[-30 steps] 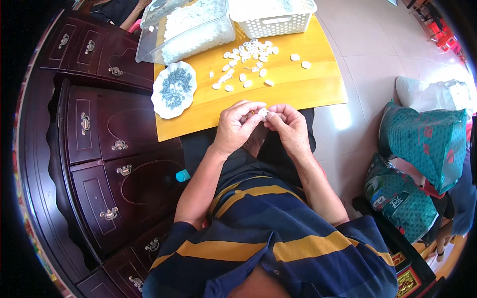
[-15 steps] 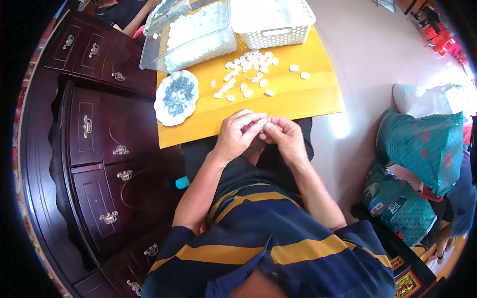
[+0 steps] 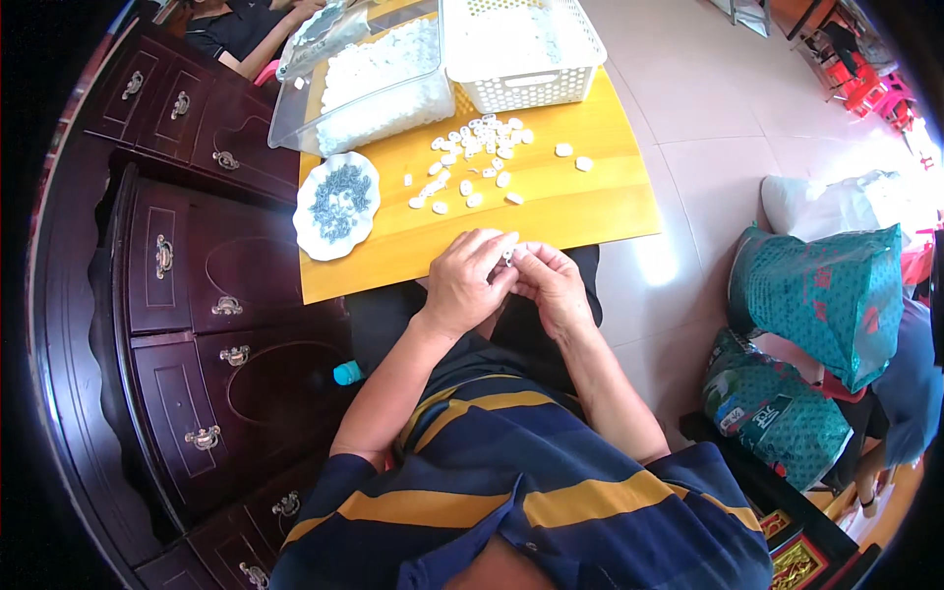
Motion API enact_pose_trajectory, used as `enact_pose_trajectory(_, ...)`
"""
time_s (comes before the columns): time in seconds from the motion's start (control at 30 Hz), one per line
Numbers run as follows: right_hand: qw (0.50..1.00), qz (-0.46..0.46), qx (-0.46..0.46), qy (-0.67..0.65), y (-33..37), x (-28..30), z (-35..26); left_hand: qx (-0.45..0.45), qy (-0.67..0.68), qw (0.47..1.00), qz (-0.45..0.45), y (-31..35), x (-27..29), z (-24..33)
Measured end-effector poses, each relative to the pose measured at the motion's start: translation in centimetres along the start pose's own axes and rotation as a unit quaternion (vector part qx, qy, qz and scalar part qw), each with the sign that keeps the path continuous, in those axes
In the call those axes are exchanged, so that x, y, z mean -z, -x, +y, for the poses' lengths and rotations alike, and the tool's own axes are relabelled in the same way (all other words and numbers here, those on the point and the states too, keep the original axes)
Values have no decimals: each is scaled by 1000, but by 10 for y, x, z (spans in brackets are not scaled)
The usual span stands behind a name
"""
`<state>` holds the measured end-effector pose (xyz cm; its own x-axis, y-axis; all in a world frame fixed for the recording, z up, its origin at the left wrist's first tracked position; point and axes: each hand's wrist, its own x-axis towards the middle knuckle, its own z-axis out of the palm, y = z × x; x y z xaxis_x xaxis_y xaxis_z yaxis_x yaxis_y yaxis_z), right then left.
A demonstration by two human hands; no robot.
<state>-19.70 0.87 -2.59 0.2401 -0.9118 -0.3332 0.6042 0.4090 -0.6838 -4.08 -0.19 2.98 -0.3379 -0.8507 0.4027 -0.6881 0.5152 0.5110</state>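
Note:
My left hand (image 3: 466,279) and my right hand (image 3: 553,288) meet just off the near edge of the yellow table (image 3: 551,218). Pinched between their fingertips is a small white plastic piece (image 3: 508,256), partly covered by my fingers. Beyond the hands, several similar white pieces (image 3: 474,200) lie loose on the tabletop, with a denser cluster farther back. To the left stands a scalloped white plate (image 3: 313,239) holding small dark grey parts (image 3: 339,197).
At the table's back are a clear plastic bin (image 3: 386,130) full of white pieces and a white perforated basket (image 3: 536,90). Dark wooden drawers (image 3: 261,261) border the left. Teal bags (image 3: 821,295) sit at right. Another person's arm (image 3: 264,49) shows at far left.
The whole view has shifted a little, so the table sits slightly lower and more to the left. My hands stay together on the white piece, with fingers slightly rearranged around it.

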Motion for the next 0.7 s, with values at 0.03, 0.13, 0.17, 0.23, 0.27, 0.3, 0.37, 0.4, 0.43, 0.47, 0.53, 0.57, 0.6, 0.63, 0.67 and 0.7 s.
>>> enact_pose_trajectory(0.03,1000,-1,-1,-1,0,1,-1,-2,-1,1000,-2,0,0,0)
enact_pose_trajectory(0.13,1000,-2,-14,-18,0,1,-1,-10,4,1000,-9,-2,3,1)
enact_pose_trajectory(0.17,999,4,-20,-27,0,0,-2,-9,4,1000,-10,-3,3,0)
enact_pose_trajectory(0.23,999,11,-26,-36,1,-2,-3,-8,8,1000,-11,-3,4,-1)
enact_pose_trajectory(0.27,998,12,-34,-47,2,-2,-4,-7,8,1000,-12,-3,4,0)
enact_pose_trajectory(0.3,997,13,-41,-58,2,-1,-4,-6,10,1000,-19,-3,4,0)
enact_pose_trajectory(0.37,998,24,-43,-43,2,-1,-4,-4,12,1000,-27,-4,4,0)
enact_pose_trajectory(0.4,998,33,-44,-28,1,-1,-3,-8,4,1000,-29,-4,4,-1)
enact_pose_trajectory(0.43,998,35,-45,-29,1,-1,-3,-12,-4,999,-31,-3,4,-2)
enact_pose_trajectory(0.47,999,32,-35,-21,1,-1,-2,-12,-3,999,-33,-3,3,-3)
enact_pose_trajectory(0.53,999,29,-27,-14,3,-4,-2,-21,-4,999,-30,-4,3,-5)
enact_pose_trajectory(0.57,999,38,-17,-11,5,-9,-5,-20,-4,999,-31,-4,3,-5)
enact_pose_trajectory(0.6,999,46,-7,-8,7,-11,-6,-23,2,999,-29,-4,3,-5)
enact_pose_trajectory(0.63,999,48,-7,-9,7,-10,-6,-28,8,999,-26,-5,2,-4)
enact_pose_trajectory(0.67,999,46,4,-3,6,-9,-6,-28,8,999,-27,-6,1,-4)
enact_pose_trajectory(0.7,999,43,15,2,6,-8,-5,-28,11,999,-27,-6,1,-4)
